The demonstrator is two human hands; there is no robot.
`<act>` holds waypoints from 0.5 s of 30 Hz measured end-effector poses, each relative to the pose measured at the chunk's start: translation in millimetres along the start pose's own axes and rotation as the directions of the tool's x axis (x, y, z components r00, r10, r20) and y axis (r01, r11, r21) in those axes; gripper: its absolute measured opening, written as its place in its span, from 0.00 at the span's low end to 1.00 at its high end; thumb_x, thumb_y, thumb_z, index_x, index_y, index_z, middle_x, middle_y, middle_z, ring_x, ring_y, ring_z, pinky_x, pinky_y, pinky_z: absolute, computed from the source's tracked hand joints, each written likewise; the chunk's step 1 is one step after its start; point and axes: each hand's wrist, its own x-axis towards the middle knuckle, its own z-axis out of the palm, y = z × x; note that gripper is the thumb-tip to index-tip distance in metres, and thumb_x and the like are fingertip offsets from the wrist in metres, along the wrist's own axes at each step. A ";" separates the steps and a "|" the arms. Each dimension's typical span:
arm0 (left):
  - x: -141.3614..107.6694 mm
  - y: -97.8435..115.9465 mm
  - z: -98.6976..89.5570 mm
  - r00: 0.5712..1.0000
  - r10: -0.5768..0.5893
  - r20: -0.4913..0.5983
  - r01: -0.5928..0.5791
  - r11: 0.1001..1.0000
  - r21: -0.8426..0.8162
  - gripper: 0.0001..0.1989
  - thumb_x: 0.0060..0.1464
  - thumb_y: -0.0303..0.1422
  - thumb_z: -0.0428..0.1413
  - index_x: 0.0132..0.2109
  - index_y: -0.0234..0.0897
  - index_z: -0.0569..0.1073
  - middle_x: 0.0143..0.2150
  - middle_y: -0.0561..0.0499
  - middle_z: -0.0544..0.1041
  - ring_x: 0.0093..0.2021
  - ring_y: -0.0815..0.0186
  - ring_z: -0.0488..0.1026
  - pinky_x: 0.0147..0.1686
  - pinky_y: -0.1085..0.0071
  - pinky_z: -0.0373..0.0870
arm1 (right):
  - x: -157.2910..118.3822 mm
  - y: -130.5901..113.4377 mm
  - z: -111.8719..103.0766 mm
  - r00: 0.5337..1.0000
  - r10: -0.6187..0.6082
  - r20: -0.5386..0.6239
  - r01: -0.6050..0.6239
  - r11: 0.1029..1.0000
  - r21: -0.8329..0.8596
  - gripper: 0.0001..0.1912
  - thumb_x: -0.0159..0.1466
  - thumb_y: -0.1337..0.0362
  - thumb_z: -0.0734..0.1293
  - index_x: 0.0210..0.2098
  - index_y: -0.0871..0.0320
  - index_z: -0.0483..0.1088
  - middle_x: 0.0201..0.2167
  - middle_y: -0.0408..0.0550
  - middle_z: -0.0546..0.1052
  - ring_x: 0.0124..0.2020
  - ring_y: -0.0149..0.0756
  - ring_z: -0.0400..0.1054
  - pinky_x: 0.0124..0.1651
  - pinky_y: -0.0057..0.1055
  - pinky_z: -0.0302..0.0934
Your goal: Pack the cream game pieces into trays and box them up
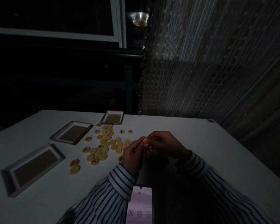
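Note:
Between my two hands is a round Chinese chess piece [146, 142] with a red character facing up. My left hand [132, 155] pinches its left side with thumb and fingertips. From the other side, the bent fingers of my right hand [163, 142] close on the same piece. In the shadow under my right hand lie more pieces [151, 152], hard to make out. Left of my hands, many loose chess pieces [103, 156] are spread over the white table [196, 137]. Some show red or black characters and others are blank side up.
Three shallow trays or box parts stand on the left: a near one [57, 151], a middle one [53, 137] and a far one [122, 117]. A lit phone [140, 199] lies below my hands. A bead curtain [189, 62] hangs behind the table's right side.

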 end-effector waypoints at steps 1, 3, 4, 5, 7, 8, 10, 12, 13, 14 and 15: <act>-0.2 0.1 0.3 1.000 -0.002 0.000 0.002 1.000 -0.008 0.15 0.46 0.35 0.53 0.41 0.31 0.73 0.39 0.45 0.75 0.39 0.64 0.71 0.39 0.70 0.68 | -0.1 0.1 -0.2 1.000 -0.006 0.003 0.006 1.000 -0.022 0.10 0.56 0.61 0.62 0.34 0.58 0.70 0.30 0.45 0.75 0.32 0.32 0.68 0.35 0.27 0.61; -0.6 0.1 1.3 1.000 -0.022 0.009 0.023 0.999 -0.044 0.15 0.45 0.35 0.54 0.40 0.31 0.73 0.39 0.45 0.75 0.40 0.64 0.71 0.39 0.71 0.68 | -0.4 -0.3 -0.7 1.000 -0.024 0.007 0.025 0.998 -0.063 0.10 0.57 0.62 0.61 0.34 0.58 0.70 0.30 0.45 0.75 0.32 0.31 0.68 0.35 0.27 0.60; -0.8 -0.1 2.1 0.999 -0.047 0.019 0.048 0.996 -0.072 0.16 0.45 0.36 0.55 0.41 0.32 0.73 0.38 0.45 0.75 0.39 0.64 0.72 0.38 0.72 0.68 | -0.5 -0.6 -1.1 0.999 -0.033 0.008 0.033 0.996 -0.079 0.10 0.57 0.62 0.60 0.34 0.58 0.70 0.30 0.45 0.74 0.32 0.31 0.68 0.35 0.27 0.60; -1.1 -0.4 2.9 0.996 -0.081 0.032 0.084 0.991 -0.105 0.17 0.44 0.36 0.55 0.42 0.32 0.72 0.37 0.45 0.76 0.38 0.64 0.72 0.36 0.72 0.69 | -0.6 -1.0 -1.4 0.999 -0.039 0.010 0.040 0.995 -0.094 0.10 0.58 0.62 0.60 0.34 0.58 0.70 0.30 0.44 0.74 0.32 0.31 0.68 0.35 0.27 0.60; -1.6 -1.5 4.3 0.988 -0.146 0.058 0.154 0.973 -0.173 0.19 0.42 0.37 0.57 0.43 0.32 0.71 0.33 0.46 0.77 0.33 0.64 0.73 0.31 0.73 0.70 | -0.7 -1.8 -1.9 0.999 -0.050 0.021 0.052 0.993 -0.108 0.10 0.58 0.62 0.60 0.34 0.58 0.70 0.30 0.44 0.75 0.32 0.31 0.68 0.35 0.27 0.60; -1.8 -2.3 4.7 0.984 -0.165 0.062 0.174 0.965 -0.197 0.20 0.41 0.37 0.57 0.43 0.32 0.70 0.31 0.47 0.77 0.31 0.65 0.74 0.29 0.73 0.70 | -0.8 -2.1 -2.0 0.998 -0.058 0.033 0.061 0.992 -0.108 0.10 0.58 0.62 0.59 0.34 0.58 0.70 0.30 0.44 0.75 0.32 0.31 0.68 0.35 0.27 0.60; -1.9 -3.7 5.1 0.984 -0.171 0.050 0.177 0.961 -0.213 0.19 0.40 0.37 0.58 0.41 0.32 0.70 0.27 0.49 0.77 0.27 0.66 0.73 0.25 0.74 0.69 | -0.8 -2.3 -1.8 0.995 -0.079 0.057 0.085 0.991 -0.099 0.10 0.58 0.62 0.59 0.35 0.58 0.70 0.31 0.45 0.75 0.32 0.30 0.68 0.36 0.27 0.60; -1.7 -4.7 4.9 0.989 -0.147 0.024 0.149 0.966 -0.211 0.17 0.39 0.36 0.59 0.38 0.32 0.71 0.25 0.50 0.76 0.25 0.67 0.73 0.23 0.75 0.69 | -0.9 -1.9 -1.4 0.992 -0.099 0.074 0.106 0.990 -0.097 0.11 0.59 0.62 0.59 0.35 0.58 0.70 0.32 0.45 0.75 0.33 0.30 0.68 0.36 0.27 0.60; -1.5 -5.1 4.7 0.991 -0.135 0.014 0.135 0.969 -0.207 0.16 0.39 0.36 0.58 0.37 0.32 0.71 0.25 0.50 0.76 0.25 0.68 0.73 0.23 0.76 0.69 | -1.0 -1.7 -1.2 0.992 -0.104 0.078 0.111 0.989 -0.102 0.11 0.59 0.62 0.59 0.35 0.58 0.70 0.32 0.45 0.75 0.33 0.30 0.68 0.36 0.27 0.60; -1.3 -5.4 4.5 0.992 -0.127 0.009 0.126 0.971 -0.205 0.15 0.40 0.36 0.58 0.36 0.32 0.72 0.25 0.50 0.76 0.25 0.68 0.73 0.23 0.76 0.69 | -1.2 -1.5 -1.0 0.991 -0.105 0.079 0.113 0.988 -0.108 0.10 0.59 0.62 0.59 0.35 0.58 0.70 0.32 0.45 0.75 0.33 0.30 0.68 0.37 0.27 0.60; -1.0 -5.6 4.4 0.992 -0.126 0.008 0.124 0.971 -0.203 0.15 0.40 0.36 0.58 0.36 0.32 0.72 0.25 0.50 0.77 0.25 0.68 0.73 0.24 0.76 0.69 | -1.4 -1.6 -0.9 0.991 -0.104 0.080 0.113 0.987 -0.114 0.10 0.59 0.62 0.59 0.35 0.58 0.70 0.32 0.45 0.75 0.33 0.30 0.68 0.36 0.27 0.60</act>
